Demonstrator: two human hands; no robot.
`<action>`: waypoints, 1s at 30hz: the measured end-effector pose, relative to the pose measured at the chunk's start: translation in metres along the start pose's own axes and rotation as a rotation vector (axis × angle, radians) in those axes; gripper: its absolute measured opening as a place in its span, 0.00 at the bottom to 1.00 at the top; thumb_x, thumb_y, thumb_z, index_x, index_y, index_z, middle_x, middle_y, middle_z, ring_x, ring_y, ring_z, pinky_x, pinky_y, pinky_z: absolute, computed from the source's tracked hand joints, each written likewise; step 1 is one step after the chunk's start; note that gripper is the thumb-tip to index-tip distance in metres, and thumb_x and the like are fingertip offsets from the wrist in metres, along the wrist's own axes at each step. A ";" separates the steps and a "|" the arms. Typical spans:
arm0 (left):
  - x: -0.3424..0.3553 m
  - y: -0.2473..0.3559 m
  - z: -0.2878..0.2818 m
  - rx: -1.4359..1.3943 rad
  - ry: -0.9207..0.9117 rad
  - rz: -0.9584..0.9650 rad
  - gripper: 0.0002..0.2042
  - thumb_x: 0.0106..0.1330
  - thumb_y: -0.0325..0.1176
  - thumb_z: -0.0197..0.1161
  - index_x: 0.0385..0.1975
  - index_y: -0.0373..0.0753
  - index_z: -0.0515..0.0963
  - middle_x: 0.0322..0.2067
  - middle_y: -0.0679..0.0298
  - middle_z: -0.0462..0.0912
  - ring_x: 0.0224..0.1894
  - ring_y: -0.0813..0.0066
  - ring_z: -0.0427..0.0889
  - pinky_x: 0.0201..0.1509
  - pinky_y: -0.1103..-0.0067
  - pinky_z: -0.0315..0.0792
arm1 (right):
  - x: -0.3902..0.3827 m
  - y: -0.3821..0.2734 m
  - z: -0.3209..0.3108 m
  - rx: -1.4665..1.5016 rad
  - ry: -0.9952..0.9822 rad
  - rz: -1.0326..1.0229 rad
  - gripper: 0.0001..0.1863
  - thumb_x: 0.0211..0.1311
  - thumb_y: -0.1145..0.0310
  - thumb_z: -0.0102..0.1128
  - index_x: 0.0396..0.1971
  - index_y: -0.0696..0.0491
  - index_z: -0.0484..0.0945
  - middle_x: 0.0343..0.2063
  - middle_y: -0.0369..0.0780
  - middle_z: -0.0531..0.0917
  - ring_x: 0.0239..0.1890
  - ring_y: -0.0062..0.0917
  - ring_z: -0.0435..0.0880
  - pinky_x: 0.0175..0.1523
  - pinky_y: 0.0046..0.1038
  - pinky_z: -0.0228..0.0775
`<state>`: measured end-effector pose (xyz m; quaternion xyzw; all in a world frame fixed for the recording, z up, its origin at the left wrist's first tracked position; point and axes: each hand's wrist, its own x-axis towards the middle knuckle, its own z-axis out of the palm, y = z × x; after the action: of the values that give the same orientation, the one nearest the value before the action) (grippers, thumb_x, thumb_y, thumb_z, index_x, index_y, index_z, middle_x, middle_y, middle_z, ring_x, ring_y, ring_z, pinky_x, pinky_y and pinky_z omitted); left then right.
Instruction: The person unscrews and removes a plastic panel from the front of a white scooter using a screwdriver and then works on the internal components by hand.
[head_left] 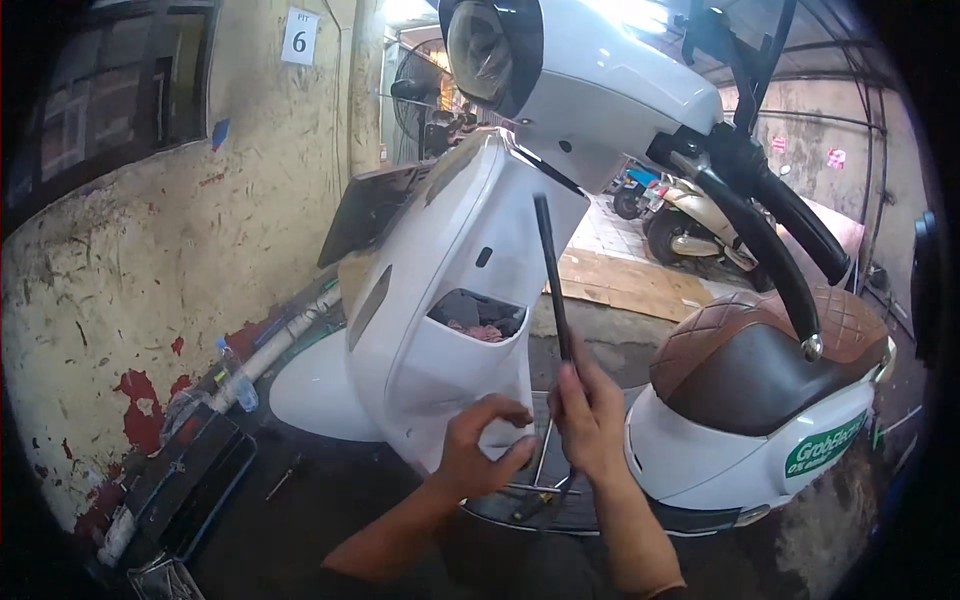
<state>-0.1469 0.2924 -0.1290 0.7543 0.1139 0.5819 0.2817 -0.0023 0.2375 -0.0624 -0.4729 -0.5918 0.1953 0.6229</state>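
Note:
In front of me stands a white scooter [450, 370], its front inner panel facing me and an open storage pocket [478, 315] in it holding dark and pinkish cloth-like stuff. My right hand [592, 415] is wrapped round the lower part of a long thin black bar [551, 265], which points upward and slightly left before the panel. To its left, my left hand [483, 450] is curved by the panel's lower edge, thumb and fingers apart with nothing seen between them. Several small tools [535, 500] lie on the footboard below my hands; their kinds are hard to make out.
A brown quilted seat [765, 360] and a black handlebar grip [765, 250] are on the right. Along the stained wall [250, 190] at left lie a dark open toolbox [205, 480] and a bottle [240, 385]. Another scooter [705, 225] and a fan [415, 90] stand behind.

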 end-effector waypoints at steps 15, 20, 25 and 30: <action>-0.035 -0.015 -0.009 -0.282 -0.149 -0.220 0.31 0.52 0.26 0.72 0.56 0.37 0.64 0.50 0.56 0.77 0.47 0.71 0.79 0.53 0.73 0.72 | 0.057 -0.022 0.032 0.086 0.117 -0.170 0.23 0.72 0.61 0.48 0.63 0.54 0.66 0.20 0.28 0.67 0.21 0.11 0.64 0.26 0.15 0.58; -0.018 0.007 -0.006 0.103 -0.082 0.001 0.41 0.46 0.36 0.78 0.59 0.36 0.60 0.56 0.49 0.69 0.56 0.60 0.73 0.57 0.68 0.69 | 0.057 -0.027 0.023 0.403 -0.103 -0.003 0.25 0.72 0.61 0.47 0.65 0.52 0.63 0.17 0.31 0.68 0.16 0.11 0.61 0.20 0.16 0.54; -0.009 0.019 0.023 0.250 0.004 0.087 0.44 0.44 0.39 0.79 0.59 0.31 0.58 0.55 0.46 0.69 0.57 0.57 0.72 0.57 0.66 0.70 | 0.059 -0.028 0.026 0.595 -0.167 0.084 0.25 0.72 0.61 0.46 0.66 0.52 0.60 0.15 0.33 0.69 0.14 0.12 0.60 0.19 0.17 0.52; -0.002 0.007 0.049 0.249 0.086 0.092 0.40 0.48 0.39 0.76 0.57 0.28 0.60 0.47 0.46 0.76 0.48 0.56 0.80 0.51 0.68 0.74 | 0.064 -0.032 0.018 0.256 -0.065 0.000 0.27 0.72 0.62 0.47 0.67 0.53 0.56 0.18 0.36 0.74 0.17 0.16 0.70 0.23 0.18 0.61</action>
<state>-0.1027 0.2713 -0.1341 0.7621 0.1624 0.6076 0.1538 -0.0153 0.2800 -0.0036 -0.3830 -0.5819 0.2844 0.6587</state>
